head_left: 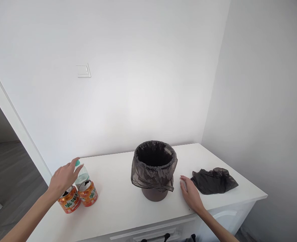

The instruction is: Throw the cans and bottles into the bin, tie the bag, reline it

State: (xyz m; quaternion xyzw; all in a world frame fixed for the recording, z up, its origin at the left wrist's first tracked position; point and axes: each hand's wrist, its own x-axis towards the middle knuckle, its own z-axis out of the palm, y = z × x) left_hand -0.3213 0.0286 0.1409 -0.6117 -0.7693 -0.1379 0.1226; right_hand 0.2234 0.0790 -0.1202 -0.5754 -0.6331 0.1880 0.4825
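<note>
**Left hand point(64, 178) at the bottle point(82, 174), right hand point(191, 196) on the counter point(118, 208)**

Nearest are dark drawer handles point(166, 237) on the front below the counter. Just above that front edge, the right hand lies low on the counter, between the lined bin point(154, 195) and a flat, crumpled black bag point(215, 181). Its thumb and fingers are parted and loosely curved, holding nothing visible; the fingers point away from the body, and the forearm comes in from the lower right.

On the left side stand two orange cans point(71, 200) point(88, 194), side by side and upright, their opened tops facing up. The left forearm reaches in from the lower left, and the left hand arches above the left can.

The clear bottle stands just behind the cans, under the fingertips of the left hand. It is upright, its long axis rising from the counter and its green cap point(77, 163) at the top. Thumb and fingers curve apart around the cap; whether they press on it cannot be told.

The bin is upright between the two hands, its round mouth facing up, with a black liner point(150, 179) folded over the rim. Farther back rises the white wall point(143, 84), with a switch plate point(83, 70) above the bottle.
</note>
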